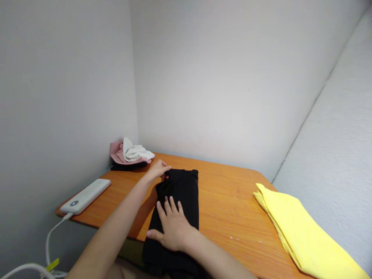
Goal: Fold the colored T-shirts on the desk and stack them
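Observation:
A black folded garment (186, 201) lies lengthwise on the wooden table, its near end hanging over the front edge. Its far end looks gathered, like a waistband. My left hand (158, 170) pinches the far left corner between thumb and fingers, and the cloth there is slightly raised and creased. Flat on the middle of the garment rests my right hand (174, 228), fingers spread, palm down, gripping nothing. The cloth beneath that palm is hidden.
On the right, a folded yellow cloth (302, 228) runs over the wooden table (229, 209). A white power bank (85, 196) with a cable (48, 244) sits at the left edge. Pink and white crumpled clothes (130, 151) are heaped in the back left corner, against the walls.

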Available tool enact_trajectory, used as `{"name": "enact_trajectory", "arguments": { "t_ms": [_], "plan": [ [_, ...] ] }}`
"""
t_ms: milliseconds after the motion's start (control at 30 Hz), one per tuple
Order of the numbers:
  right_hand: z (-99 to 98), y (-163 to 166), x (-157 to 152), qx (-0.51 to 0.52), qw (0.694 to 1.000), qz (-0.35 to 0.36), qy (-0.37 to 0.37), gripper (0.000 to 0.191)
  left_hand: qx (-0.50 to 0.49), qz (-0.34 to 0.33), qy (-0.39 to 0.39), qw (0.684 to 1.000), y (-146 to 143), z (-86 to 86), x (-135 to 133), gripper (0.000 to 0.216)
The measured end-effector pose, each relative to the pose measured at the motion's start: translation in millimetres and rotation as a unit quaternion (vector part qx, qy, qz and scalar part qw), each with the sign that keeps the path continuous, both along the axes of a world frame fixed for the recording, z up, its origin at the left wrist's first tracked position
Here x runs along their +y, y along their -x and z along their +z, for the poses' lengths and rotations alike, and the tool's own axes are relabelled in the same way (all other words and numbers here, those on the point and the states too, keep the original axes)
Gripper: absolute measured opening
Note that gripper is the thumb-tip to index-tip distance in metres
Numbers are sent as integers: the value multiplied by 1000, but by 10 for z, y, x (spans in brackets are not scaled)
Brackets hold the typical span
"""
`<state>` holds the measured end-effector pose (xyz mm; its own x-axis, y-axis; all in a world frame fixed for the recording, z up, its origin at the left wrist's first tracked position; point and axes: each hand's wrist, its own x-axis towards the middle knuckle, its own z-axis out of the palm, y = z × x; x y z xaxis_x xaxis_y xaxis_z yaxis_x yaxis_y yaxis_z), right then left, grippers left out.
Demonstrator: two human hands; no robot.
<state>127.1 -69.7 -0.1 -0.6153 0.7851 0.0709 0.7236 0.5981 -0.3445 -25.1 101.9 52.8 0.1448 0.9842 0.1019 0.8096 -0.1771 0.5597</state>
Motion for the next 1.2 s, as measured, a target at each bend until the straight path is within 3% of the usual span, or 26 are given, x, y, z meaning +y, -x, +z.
{"name": "enact_trajectory", "arguments": {
  "t_ms": [100,233,300,400,500,600,700,800,1000,1133,1200],
  "plan": [
    [-91,-94,-297,4,999,47,-24,88,2,-122,-15,992,-247,-206,-271,41],
    [-297,-275,-511,-14,996,83,-26,55,60,-211,-55,974,-378,-574,-624,58],
    [-335,-396,-554,-19,994,101,-27,51,99,-220,-83,967,-379,-656,-697,63],
    [-305,-640,-587,-26,992,111,-52,68,109,-221,-95,964,-278,-594,-771,62],
    [-299,-911,-607,-68,994,53,-69,82,71,-211,-117,968,-42,-468,-1013,60],
    [-378,-1092,-639,-101,992,3,-78,95,45,-222,-109,968,238,-501,-1432,62],
    [-456,-1125,-685,-107,988,-11,-115,98,67,-248,-76,964,428,-695,-1800,84],
    [-460,-1074,-728,-136,981,-29,-138,102,101,-249,-83,960,470,-842,-1986,103],
    [-422,-1058,-767,-154,973,-28,-172,101,163,-243,-86,952,345,-828,-2082,121],
    [-461,-1214,-843,-89,980,-18,-177,97,179,-222,-162,945,282,-917,-2169,99],
    [-472,-1312,-904,-15,986,0,-167,84,138,-223,-204,943,259,-936,-2234,85]
  ]
}}
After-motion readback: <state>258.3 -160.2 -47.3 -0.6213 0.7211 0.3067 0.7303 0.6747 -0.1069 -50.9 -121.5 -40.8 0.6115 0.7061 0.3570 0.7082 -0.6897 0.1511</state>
